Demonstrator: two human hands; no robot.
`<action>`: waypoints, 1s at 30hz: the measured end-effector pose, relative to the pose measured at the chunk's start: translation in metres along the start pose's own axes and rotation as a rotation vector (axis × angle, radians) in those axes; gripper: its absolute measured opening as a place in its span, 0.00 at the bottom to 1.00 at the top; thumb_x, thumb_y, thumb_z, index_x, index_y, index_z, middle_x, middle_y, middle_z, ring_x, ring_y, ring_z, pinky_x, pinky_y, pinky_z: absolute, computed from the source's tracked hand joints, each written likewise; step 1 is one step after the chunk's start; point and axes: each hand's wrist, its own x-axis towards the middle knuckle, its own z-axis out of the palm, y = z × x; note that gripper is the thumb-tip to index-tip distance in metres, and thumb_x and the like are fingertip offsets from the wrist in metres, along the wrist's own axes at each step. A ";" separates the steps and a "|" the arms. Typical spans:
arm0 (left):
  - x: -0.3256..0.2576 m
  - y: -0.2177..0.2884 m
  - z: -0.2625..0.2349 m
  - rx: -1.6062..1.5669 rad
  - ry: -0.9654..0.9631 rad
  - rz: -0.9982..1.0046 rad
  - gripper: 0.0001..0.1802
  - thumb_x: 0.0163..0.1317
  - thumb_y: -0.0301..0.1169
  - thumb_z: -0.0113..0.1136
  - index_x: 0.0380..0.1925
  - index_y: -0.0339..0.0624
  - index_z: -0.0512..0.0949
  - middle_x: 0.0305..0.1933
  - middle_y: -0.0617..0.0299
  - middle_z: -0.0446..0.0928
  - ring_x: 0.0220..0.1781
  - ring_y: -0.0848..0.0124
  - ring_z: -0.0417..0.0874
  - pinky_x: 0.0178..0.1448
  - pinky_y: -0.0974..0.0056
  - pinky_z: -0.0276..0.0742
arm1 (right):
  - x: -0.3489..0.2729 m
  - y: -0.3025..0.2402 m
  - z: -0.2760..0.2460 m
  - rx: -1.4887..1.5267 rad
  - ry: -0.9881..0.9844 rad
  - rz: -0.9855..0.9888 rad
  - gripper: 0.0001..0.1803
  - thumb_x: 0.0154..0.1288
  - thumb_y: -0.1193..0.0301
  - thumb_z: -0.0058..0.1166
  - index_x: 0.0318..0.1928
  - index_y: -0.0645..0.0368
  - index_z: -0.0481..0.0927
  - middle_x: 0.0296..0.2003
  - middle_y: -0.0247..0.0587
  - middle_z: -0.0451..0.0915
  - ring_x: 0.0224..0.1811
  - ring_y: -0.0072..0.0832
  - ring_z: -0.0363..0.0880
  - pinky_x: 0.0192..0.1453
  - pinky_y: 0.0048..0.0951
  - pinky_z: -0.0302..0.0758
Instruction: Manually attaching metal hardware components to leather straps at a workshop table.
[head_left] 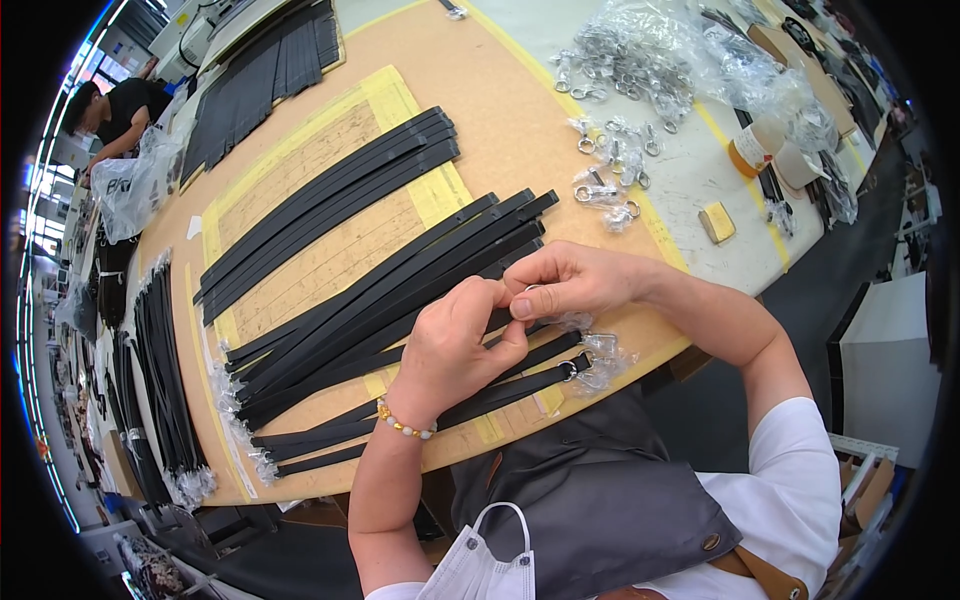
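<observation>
My left hand and my right hand meet above black straps fanned out on the table, both with fingers closed in a pinch. A small shiny metal ring peeks out at my right fingertips. Whatever lies between my left fingers is hidden; black strap shows just behind them. Below my hands, near the table's front edge, lie straps with metal hardware in clear plastic wrap at their ends. Another row of flat black straps rests farther back.
Plastic-wrapped metal clasps are scattered at the back right beside a heap of clear bags. A yellow block and an orange-labelled container stand right. More strap bundles lie left. Another person works far left.
</observation>
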 end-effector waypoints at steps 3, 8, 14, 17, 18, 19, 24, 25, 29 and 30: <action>0.001 0.001 -0.004 -0.107 -0.042 -0.111 0.15 0.51 0.21 0.71 0.38 0.36 0.77 0.34 0.56 0.82 0.33 0.62 0.86 0.37 0.63 0.83 | 0.000 0.002 0.005 -0.009 0.009 -0.089 0.14 0.77 0.60 0.56 0.39 0.59 0.82 0.29 0.20 0.75 0.32 0.09 0.66 0.36 0.18 0.65; -0.002 0.002 -0.007 -0.391 -0.037 -0.263 0.15 0.54 0.17 0.63 0.44 0.33 0.76 0.38 0.55 0.84 0.38 0.70 0.88 0.46 0.68 0.84 | 0.006 0.002 0.032 0.069 0.247 -0.232 0.09 0.74 0.69 0.54 0.36 0.61 0.79 0.27 0.20 0.72 0.31 0.10 0.65 0.34 0.20 0.62; 0.004 0.012 -0.018 -0.715 -0.096 -0.436 0.16 0.57 0.13 0.54 0.47 0.29 0.73 0.38 0.56 0.83 0.41 0.78 0.84 0.48 0.71 0.81 | 0.003 0.015 0.019 -0.075 0.057 -0.271 0.13 0.75 0.63 0.58 0.34 0.58 0.77 0.26 0.21 0.70 0.30 0.09 0.64 0.32 0.20 0.61; 0.003 0.011 -0.025 -0.752 -0.081 -0.459 0.15 0.58 0.13 0.54 0.46 0.29 0.73 0.36 0.61 0.81 0.38 0.82 0.80 0.44 0.74 0.78 | -0.004 0.001 0.015 0.069 -0.016 -0.099 0.15 0.75 0.59 0.59 0.35 0.57 0.77 0.26 0.22 0.71 0.29 0.09 0.64 0.30 0.19 0.60; 0.003 0.011 -0.027 -0.750 -0.062 -0.464 0.15 0.58 0.13 0.54 0.46 0.30 0.73 0.35 0.63 0.79 0.37 0.83 0.78 0.42 0.75 0.77 | -0.005 -0.002 0.016 0.069 -0.017 -0.098 0.15 0.75 0.59 0.59 0.35 0.57 0.77 0.26 0.22 0.71 0.29 0.09 0.64 0.30 0.19 0.60; 0.003 0.012 -0.028 -0.750 -0.061 -0.464 0.15 0.58 0.13 0.54 0.46 0.30 0.73 0.35 0.63 0.79 0.37 0.83 0.78 0.42 0.75 0.77 | -0.006 -0.003 0.017 0.165 -0.010 -0.070 0.16 0.75 0.59 0.59 0.36 0.57 0.76 0.26 0.21 0.71 0.29 0.09 0.64 0.30 0.19 0.59; 0.003 0.013 -0.030 -0.727 -0.072 -0.481 0.15 0.57 0.13 0.55 0.45 0.31 0.73 0.34 0.65 0.77 0.35 0.85 0.75 0.41 0.77 0.73 | -0.007 -0.006 0.015 0.214 -0.026 -0.049 0.15 0.76 0.59 0.58 0.37 0.57 0.76 0.27 0.20 0.71 0.28 0.10 0.64 0.29 0.18 0.58; 0.003 0.013 -0.029 -0.727 -0.072 -0.479 0.15 0.57 0.13 0.55 0.45 0.31 0.73 0.34 0.65 0.77 0.35 0.85 0.75 0.41 0.77 0.73 | -0.005 -0.001 0.013 0.226 -0.043 -0.060 0.15 0.76 0.59 0.58 0.36 0.57 0.76 0.26 0.20 0.70 0.28 0.09 0.63 0.29 0.18 0.58; 0.002 0.008 -0.027 -0.754 -0.067 -0.494 0.14 0.58 0.14 0.55 0.45 0.31 0.74 0.34 0.66 0.77 0.35 0.86 0.74 0.40 0.78 0.72 | -0.004 -0.006 0.016 0.013 0.026 -0.151 0.16 0.76 0.60 0.58 0.34 0.57 0.75 0.25 0.20 0.67 0.27 0.09 0.60 0.30 0.18 0.58; 0.002 0.007 -0.027 -0.775 -0.080 -0.506 0.13 0.58 0.14 0.54 0.45 0.31 0.74 0.34 0.66 0.77 0.35 0.86 0.74 0.39 0.78 0.71 | -0.005 -0.006 0.017 0.012 0.027 -0.151 0.16 0.76 0.60 0.58 0.34 0.57 0.75 0.25 0.20 0.67 0.27 0.09 0.60 0.30 0.18 0.58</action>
